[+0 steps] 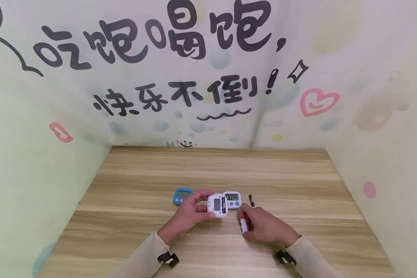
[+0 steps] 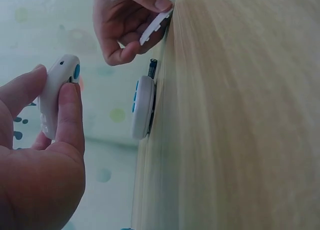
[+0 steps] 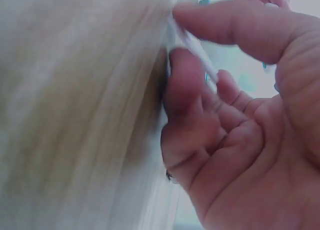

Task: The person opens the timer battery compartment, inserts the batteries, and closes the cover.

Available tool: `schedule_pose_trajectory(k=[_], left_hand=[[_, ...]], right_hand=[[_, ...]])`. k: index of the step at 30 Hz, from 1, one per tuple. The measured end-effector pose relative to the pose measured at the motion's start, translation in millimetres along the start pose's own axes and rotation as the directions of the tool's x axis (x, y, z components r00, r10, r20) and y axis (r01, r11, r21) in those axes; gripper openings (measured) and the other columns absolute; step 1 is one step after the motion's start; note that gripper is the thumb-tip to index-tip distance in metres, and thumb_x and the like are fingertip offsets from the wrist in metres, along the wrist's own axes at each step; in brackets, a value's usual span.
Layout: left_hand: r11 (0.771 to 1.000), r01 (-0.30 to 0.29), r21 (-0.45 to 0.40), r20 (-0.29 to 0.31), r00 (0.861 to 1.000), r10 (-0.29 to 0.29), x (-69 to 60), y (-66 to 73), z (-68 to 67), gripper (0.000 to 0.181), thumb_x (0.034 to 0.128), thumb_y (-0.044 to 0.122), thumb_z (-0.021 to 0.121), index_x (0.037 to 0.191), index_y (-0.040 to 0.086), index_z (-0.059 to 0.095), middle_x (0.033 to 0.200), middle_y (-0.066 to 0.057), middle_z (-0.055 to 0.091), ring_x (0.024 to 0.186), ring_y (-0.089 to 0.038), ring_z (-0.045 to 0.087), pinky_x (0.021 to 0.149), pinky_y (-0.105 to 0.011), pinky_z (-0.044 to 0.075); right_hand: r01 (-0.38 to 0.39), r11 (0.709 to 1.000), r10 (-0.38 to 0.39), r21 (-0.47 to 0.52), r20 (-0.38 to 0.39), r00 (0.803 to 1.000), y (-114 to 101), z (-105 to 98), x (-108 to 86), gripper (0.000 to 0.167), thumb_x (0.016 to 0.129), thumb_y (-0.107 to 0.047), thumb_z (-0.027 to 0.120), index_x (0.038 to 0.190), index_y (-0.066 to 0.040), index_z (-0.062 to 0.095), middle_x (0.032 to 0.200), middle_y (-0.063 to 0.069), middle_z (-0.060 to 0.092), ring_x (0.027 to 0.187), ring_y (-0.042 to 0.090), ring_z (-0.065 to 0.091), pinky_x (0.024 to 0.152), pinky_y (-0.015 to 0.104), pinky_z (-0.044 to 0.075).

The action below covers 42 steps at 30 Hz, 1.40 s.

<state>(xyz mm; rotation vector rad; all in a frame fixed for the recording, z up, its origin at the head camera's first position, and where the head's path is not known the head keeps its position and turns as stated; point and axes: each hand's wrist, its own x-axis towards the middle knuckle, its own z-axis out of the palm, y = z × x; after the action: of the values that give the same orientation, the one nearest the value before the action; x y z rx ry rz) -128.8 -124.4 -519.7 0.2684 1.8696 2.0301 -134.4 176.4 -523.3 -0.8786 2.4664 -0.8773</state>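
Observation:
My left hand (image 1: 189, 212) grips a white digital timer (image 1: 217, 205) between thumb and fingers, its back turned up. A dark battery (image 1: 224, 204) shows in the timer's uncovered slot. Lower and to the right, my right hand (image 1: 265, 226) pinches a small white battery cover (image 1: 243, 226); small tabs along the cover's edge show in the left wrist view. Behind the held timer lies a white timer with blue buttons (image 1: 233, 200), its screen showing digits. A blue timer (image 1: 182, 195) lies left of it, partly hidden by my left fingers. A loose battery (image 1: 251, 200) lies to the right.
All of this is on or above a wood-grain table (image 1: 215, 170). A printed white wall (image 1: 153, 127) rises at the table's back edge, with side walls left and right. Both wrists wear dark straps (image 1: 168, 259) over pale sleeves.

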Motion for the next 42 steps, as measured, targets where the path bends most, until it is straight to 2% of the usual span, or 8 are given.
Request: schedule_pose_trajectory(k=[8,12,16,19,25,29,32,42], left_hand=[[1.000,0.010,-0.002,-0.003,1.000,-0.010,0.0,0.3,1.2,0.070,0.0863,0.000,0.085,0.149,0.006,0.055,0.143,-0.022,0.057,0.101,-0.019,0.075,0.087,-0.026,0.064],[1.000,0.011,-0.001,-0.003,1.000,-0.011,0.1,0.7,1.3,0.071,0.0854,0.000,0.086,0.149,0.006,0.055,0.143,-0.022,0.057,0.101,-0.019,0.075,0.087,-0.027,0.064],[1.000,0.011,0.005,0.003,1.000,-0.011,-0.3,0.1,1.5,0.072,0.0852,0.003,0.088,0.149,0.006,0.054,0.144,-0.020,0.058,0.102,-0.018,0.075,0.087,-0.028,0.065],[1.000,0.006,0.000,0.010,1.000,-0.006,-0.3,-0.2,2.0,0.072,0.0853,0.004,0.088,0.149,0.006,0.054,0.143,-0.019,0.058,0.102,-0.018,0.075,0.087,-0.028,0.065],[1.000,0.000,-0.016,0.021,1.000,0.000,-0.4,-0.2,3.6,0.074,0.0844,0.000,0.087,0.150,0.002,0.052,0.142,-0.020,0.057,0.101,-0.018,0.075,0.086,-0.028,0.065],[1.000,-0.006,-0.011,0.036,0.999,0.007,-0.4,-1.0,4.2,0.076,0.0853,0.000,0.086,0.151,-0.003,0.047,0.141,-0.020,0.057,0.100,-0.018,0.074,0.085,-0.027,0.065],[1.000,-0.012,-0.014,0.044,0.999,0.012,-0.7,-1.5,4.4,0.076,0.0861,0.000,0.085,0.151,-0.003,0.047,0.141,-0.019,0.057,0.100,-0.017,0.074,0.084,-0.027,0.064],[1.000,-0.026,-0.013,0.064,0.998,0.026,-1.4,-1.7,6.3,0.074,0.0874,0.001,0.085,0.151,-0.003,0.048,0.142,-0.020,0.055,0.102,-0.017,0.074,0.086,-0.028,0.064]], right_hand=[[0.078,0.992,-0.070,0.095,-0.079,0.994,-4,-9,2.0,0.036,0.092,-0.009,0.082,0.115,-0.018,0.055,0.077,-0.013,0.063,0.068,0.000,0.057,0.064,0.021,0.053],[0.155,0.971,-0.127,0.182,-0.157,0.979,-9,-17,6.2,0.035,0.092,-0.008,0.081,0.116,-0.015,0.056,0.078,-0.009,0.066,0.069,0.001,0.059,0.063,0.022,0.056],[0.161,0.945,-0.111,0.286,-0.182,0.977,-12,-21,10.8,0.035,0.093,-0.009,0.080,0.118,-0.013,0.056,0.080,-0.005,0.067,0.070,0.004,0.060,0.062,0.021,0.055],[0.161,0.909,-0.103,0.386,-0.166,0.981,-12,-21,13.7,0.036,0.094,-0.008,0.079,0.121,-0.009,0.055,0.083,0.002,0.069,0.071,0.009,0.066,0.064,0.026,0.061],[0.136,0.812,-0.081,0.567,-0.122,0.989,-18,-20,20.2,0.038,0.097,-0.006,0.076,0.126,-0.002,0.052,0.090,0.016,0.070,0.076,0.021,0.074,0.071,0.047,0.067],[0.099,0.784,-0.040,0.613,-0.109,0.993,-21,-18,24.9,0.038,0.097,-0.005,0.076,0.127,-0.001,0.052,0.092,0.017,0.070,0.077,0.019,0.074,0.073,0.050,0.067],[0.081,0.793,-0.013,0.604,-0.116,0.993,-23,-16,27.4,0.036,0.097,-0.006,0.076,0.126,0.000,0.054,0.091,0.016,0.070,0.075,0.017,0.073,0.071,0.048,0.068],[0.052,0.877,0.063,0.478,-0.222,0.973,-32,-12,31.4,0.026,0.094,-0.011,0.080,0.115,-0.010,0.065,0.083,0.008,0.071,0.066,0.022,0.071,0.059,0.034,0.064]])
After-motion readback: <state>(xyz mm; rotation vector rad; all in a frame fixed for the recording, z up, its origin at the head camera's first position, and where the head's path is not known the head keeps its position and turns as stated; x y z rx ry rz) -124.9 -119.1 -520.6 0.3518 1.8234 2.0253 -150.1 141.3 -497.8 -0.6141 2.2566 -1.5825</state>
